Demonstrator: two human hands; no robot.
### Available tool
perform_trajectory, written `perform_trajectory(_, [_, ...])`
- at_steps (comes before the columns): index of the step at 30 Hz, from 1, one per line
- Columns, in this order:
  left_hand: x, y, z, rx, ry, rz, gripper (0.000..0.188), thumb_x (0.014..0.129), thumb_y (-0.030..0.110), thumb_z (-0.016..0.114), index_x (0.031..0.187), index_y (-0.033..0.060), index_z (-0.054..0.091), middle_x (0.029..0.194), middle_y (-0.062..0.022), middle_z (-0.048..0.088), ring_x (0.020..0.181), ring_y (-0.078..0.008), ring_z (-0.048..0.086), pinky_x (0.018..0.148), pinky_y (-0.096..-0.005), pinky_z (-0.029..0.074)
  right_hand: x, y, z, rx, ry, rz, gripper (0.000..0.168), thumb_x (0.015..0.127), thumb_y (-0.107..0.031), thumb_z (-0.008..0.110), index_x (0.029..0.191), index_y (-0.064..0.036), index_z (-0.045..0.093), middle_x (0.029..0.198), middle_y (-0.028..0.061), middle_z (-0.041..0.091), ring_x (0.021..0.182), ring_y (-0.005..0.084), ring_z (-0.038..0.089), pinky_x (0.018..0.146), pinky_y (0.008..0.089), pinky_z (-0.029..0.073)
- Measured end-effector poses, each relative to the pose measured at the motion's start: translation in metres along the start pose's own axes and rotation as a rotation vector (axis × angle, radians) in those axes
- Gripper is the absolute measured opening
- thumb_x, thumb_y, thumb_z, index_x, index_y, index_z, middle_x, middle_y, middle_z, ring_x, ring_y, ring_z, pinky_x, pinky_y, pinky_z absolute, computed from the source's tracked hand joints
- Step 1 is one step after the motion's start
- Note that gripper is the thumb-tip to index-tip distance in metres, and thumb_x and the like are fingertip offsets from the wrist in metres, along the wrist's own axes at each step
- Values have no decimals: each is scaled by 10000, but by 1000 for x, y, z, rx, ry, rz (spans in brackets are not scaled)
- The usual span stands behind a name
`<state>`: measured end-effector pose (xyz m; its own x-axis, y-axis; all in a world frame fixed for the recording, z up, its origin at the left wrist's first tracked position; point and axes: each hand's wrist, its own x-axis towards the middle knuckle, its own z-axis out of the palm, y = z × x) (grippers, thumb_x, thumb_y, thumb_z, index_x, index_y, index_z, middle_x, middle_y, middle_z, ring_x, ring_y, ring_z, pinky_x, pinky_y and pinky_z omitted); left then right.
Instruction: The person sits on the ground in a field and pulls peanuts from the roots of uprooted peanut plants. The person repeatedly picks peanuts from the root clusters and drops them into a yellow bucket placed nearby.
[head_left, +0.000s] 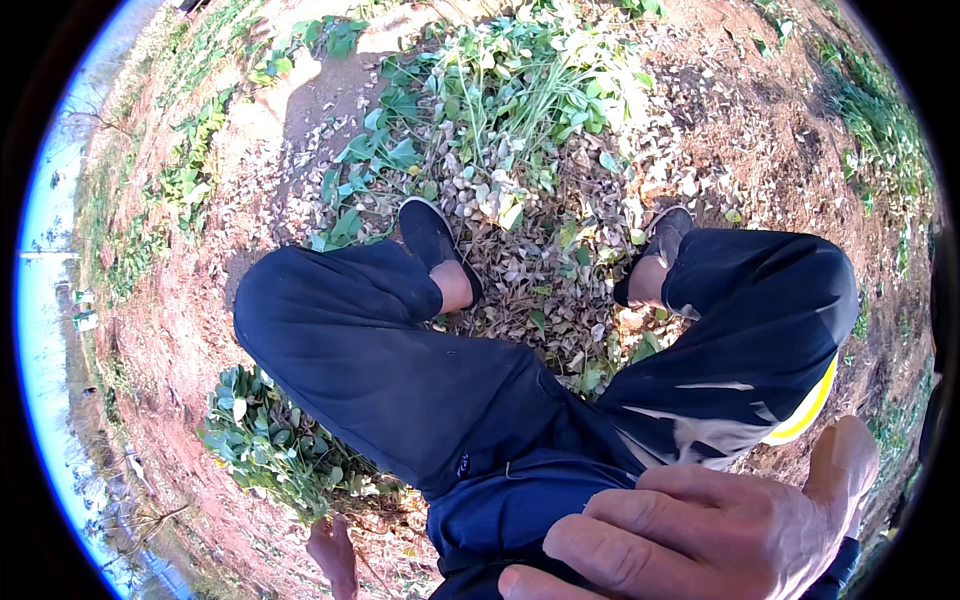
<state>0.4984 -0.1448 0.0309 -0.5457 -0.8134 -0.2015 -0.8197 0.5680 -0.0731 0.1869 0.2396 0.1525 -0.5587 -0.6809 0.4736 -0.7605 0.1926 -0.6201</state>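
Note:
Large in the foreground at the lower right, my right hand hovers over my lap, thumb held away from the loosely bent fingers, nothing seen in it. My left hand is low at the left, beside a heap of green leafy plants next to my thigh; its fingers are small and partly turned away, so its hold is unclear. Between and beyond my dark shoes, a bunch of green leafy stems lies on the soil among dry leaves.
A yellow-rimmed object stands partly hidden beside my right knee. Green creeping plants grow in a row at the left, more greenery at the far right. My bent legs in dark trousers frame the leaf litter.

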Motion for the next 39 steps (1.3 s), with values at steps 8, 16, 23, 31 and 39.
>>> perform_trajectory(8, [23, 207, -125, -520, 591, 338, 271, 999, 165, 455, 1164, -11, 579, 1113, -120, 636, 974, -169, 602, 843, -290, 445, -1, 31, 31, -57, -108, 35, 329, 720, -175, 593, 998, -2, 622, 864, 133, 581, 732, 234, 574, 586, 335, 442])
perform_trajectory(16, [165, 464, 31, -442, -132, 587, 740, 777, 458, 701, 1078, -195, 523, 1037, -345, 614, 998, -371, 633, 855, -378, 490, 19, 89, 48, -266, -417, 273, 252, 744, -166, 588, 936, -3, 605, 786, 93, 542, 673, 208, 536, 552, 325, 395])
perform_trajectory(23, [156, 580, 123, -193, -73, 729, 981, 676, 609, 735, 1153, -205, 465, 1084, -351, 594, 1040, -405, 604, 937, -416, 443, 17, 140, 41, -430, -579, 473, 193, 766, -158, 583, 881, -3, 591, 718, 58, 508, 621, 185, 502, 521, 315, 354])
perform_trajectory(31, [211, 603, 153, -98, -226, 605, 1127, 745, 507, 743, 1390, -191, 137, 1284, -404, 432, 1171, -451, 510, 990, -466, 416, 13, 139, 38, -454, -651, 474, 147, 791, -148, 577, 819, -4, 574, 641, 18, 469, 562, 158, 464, 486, 305, 308])
perform_trajectory(39, [232, 583, 115, -556, -351, 575, 209, 677, 128, 672, 620, -59, 598, 683, -139, 645, 614, -229, 631, 596, -380, 489, -9, 157, 30, -448, -736, 552, 190, 750, -123, 614, 860, 8, 531, 722, 80, 573, 714, 206, 617, 576, 315, 460])
